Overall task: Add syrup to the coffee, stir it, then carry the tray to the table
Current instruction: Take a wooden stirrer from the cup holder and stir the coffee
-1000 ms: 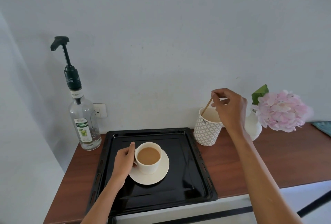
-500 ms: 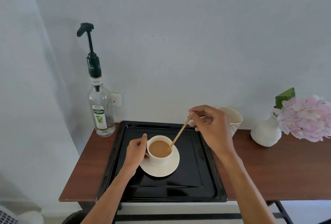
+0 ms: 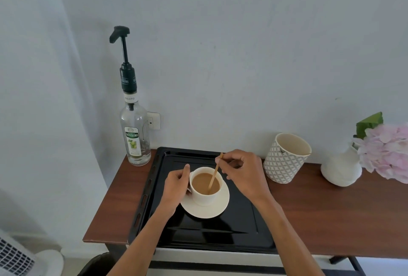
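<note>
Presently a wooden stir stick (image 3: 213, 176) is pinched by the right hand (image 3: 242, 172), slanting down-left into the coffee cup (image 3: 205, 187). The cup's left side is gripped by the left hand (image 3: 176, 185), so stirring falls to the right.

1. The tray's (image 3: 247, 229) front half and right side are left bare.
2. The shelf's (image 3: 331, 220) back edge is blocked by bottle (image 3: 135, 136), patterned cup (image 3: 284, 161) and vase (image 3: 341, 171).

L hand (image 3: 176, 184) curled, thumb up, knuckles toward 12 o'clock, forearm running in from 7. R hand (image 3: 244, 173) above it at 2 o'clock, thumb + fingertips (image 3: 218, 160) pinched, wrist bent, forearm from 5.
</note>
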A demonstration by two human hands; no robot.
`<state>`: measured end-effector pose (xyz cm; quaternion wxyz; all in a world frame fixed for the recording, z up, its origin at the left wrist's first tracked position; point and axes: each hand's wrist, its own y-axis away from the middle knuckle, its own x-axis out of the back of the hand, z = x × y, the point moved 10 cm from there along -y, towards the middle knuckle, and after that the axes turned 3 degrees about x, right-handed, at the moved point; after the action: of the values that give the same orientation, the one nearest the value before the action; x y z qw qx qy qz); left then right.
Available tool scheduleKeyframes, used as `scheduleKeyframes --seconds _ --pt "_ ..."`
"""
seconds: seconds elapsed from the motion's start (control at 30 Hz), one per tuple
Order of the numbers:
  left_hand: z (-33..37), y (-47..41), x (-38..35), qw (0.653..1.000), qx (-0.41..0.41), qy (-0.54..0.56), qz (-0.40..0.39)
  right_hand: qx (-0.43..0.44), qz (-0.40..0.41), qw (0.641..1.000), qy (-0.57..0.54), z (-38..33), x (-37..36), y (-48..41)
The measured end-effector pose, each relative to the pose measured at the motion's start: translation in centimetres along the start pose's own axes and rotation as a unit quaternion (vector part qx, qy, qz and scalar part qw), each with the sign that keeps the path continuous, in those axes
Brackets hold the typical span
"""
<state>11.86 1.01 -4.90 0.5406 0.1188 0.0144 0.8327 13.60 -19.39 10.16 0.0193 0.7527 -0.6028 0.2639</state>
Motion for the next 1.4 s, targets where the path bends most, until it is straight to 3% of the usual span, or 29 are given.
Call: scheduleKeyframes --seconds 0.2,0.5,0.8,0.93,1.03,1.17,1.27,1.4 --pt "-0.1 -0.1 0.0 1.0 -0.004 0.003 -0.002 -0.017 -0.096 0.993 0.066 0.9 -1.7 -0.3" --pt "-0.3 -0.5 -0.1 1.0 -0.013 -0.006 -0.001 -0.034 -0.123 0.987 0.096 2.0 -3.0 0.1" --pt "-0.4 -0.5 -0.2 1.0 -0.009 0.002 -0.015 -0.02 -0.084 0.993 0.077 1.0 -3.5 -0.4" --pt "-0.2 -0.4 0.0 1.0 -0.013 -0.002 -0.011 -0.013 -0.056 0.985 0.16 0.8 -1.9 -1.2" --pt "-0.1 -0.4 -0.1 1.0 -0.016 -0.005 -0.012 -0.026 -0.08 0.976 0.202 1.3 -1.2 -1.1" --pt "-0.2 -0.4 -0.2 1.0 -0.016 -0.004 -0.015 -0.035 -0.134 0.981 0.137 1.0 -3.1 -0.4" --pt "-0.1 -0.4 -0.1 1.0 -0.02 -0.009 -0.014 -0.041 -0.114 0.988 0.099 0.9 -4.2 -0.9" --pt "-0.2 -0.5 -0.1 1.0 -0.016 -0.012 -0.011 -0.03 -0.078 0.979 0.188 1.3 -3.1 -1.6"
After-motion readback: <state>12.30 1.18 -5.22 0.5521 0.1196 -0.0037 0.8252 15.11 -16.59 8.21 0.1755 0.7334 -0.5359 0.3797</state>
